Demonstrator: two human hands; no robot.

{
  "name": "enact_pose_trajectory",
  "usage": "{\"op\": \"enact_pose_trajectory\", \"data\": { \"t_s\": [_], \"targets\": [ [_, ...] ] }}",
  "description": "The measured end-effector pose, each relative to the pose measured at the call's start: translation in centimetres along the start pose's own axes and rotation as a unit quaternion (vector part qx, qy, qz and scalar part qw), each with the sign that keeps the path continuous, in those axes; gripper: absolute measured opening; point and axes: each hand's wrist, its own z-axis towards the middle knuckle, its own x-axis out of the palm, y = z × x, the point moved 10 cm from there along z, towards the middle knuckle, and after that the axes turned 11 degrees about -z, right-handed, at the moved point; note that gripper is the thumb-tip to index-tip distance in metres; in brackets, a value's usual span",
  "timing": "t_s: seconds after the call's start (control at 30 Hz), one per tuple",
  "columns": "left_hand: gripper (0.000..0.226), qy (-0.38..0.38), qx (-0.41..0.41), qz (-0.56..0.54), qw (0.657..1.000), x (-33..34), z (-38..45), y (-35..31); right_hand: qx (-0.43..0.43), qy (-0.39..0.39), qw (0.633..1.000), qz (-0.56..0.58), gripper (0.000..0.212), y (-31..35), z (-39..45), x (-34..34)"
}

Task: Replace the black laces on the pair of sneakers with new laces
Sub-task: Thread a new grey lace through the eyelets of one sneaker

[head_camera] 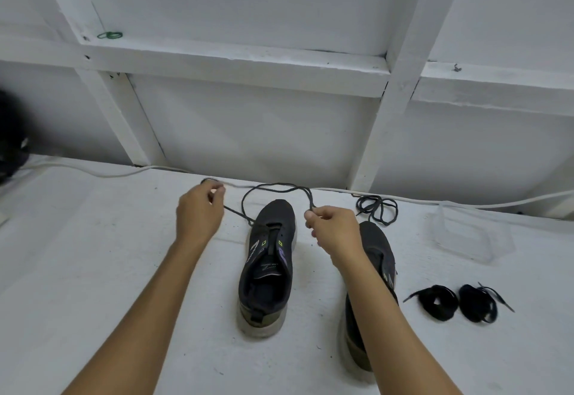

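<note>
Two dark grey sneakers stand toes-away on the white table. One black lace (273,188) runs out of the left sneaker (267,265) by its lowest eyelets and arcs beyond the toe. My left hand (198,211) pinches one stretch of that lace, up and to the left of the toe. The other stretch is pinched by my right hand (334,227), just right of the toe. My right forearm hides much of the right sneaker (377,245), so I cannot tell whether it has a lace. A loose black lace (377,208) lies behind it. Two coiled black laces (459,301) lie to the right.
A white cable (105,172) runs along the table's back edge under the white panelled wall. A clear plastic wrapper (469,233) lies at the right. A dark object (12,140) sits at the far left edge. A green band (109,35) rests on a wall ledge.
</note>
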Motion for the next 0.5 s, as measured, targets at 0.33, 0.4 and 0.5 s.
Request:
{"op": "enact_pose_trajectory", "data": {
  "t_s": [0.33,0.4,0.5],
  "targets": [
    [0.008,0.202,0.104,0.014,0.974,6.1,-5.1,-3.5,0.078,0.015,0.978,0.194,0.017,-3.6,-1.4,5.3],
    [0.007,0.266,0.087,0.017,0.96,8.0,-6.4,-3.8,0.066,0.016,0.981,0.18,0.016,-3.9,-1.5,5.7],
    [0.014,0.267,0.039,0.019,0.963,8.8,-6.6,-2.8,0.056,0.02,0.983,0.172,0.014,-4.2,-1.5,6.0]
  ]
}}
